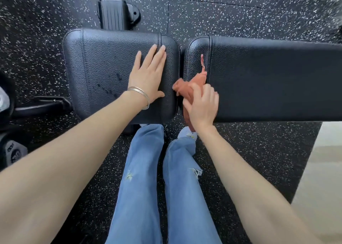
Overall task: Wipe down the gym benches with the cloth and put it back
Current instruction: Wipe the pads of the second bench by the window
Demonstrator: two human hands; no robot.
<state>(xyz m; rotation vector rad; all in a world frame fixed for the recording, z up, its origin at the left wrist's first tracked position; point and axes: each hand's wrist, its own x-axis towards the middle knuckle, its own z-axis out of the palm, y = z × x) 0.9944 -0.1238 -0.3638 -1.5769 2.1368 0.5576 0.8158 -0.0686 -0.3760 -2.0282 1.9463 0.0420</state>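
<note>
Fingers of the left hand lie straight and close together, flat on the seat pad, the thumb spread toward the pad's right edge. The right hand has its fingers curled round one rust-coloured cloth, bunched at the narrow gap between the two black bench pads and touching the left end of the long pad. Much of the cloth is hidden inside that grip; a thin tail lies up across the long pad, and another piece hangs below the pad's near edge beside the wrist. The long pad is cut off by the right border, so its full length cannot be seen, and the frame beneath both pads is almost wholly covered. A scatter of dark wet spots marks the seat pad near the left wrist. Thin silver bangles circle that wrist; their exact number is hard to tell. Two legs in blue jeans stand on the speckled black floor, with one pale shoe partly showing. One ribbed black footplate sits beyond the seat pad. Dark equipment at the left border is cropped and unclear.
</note>
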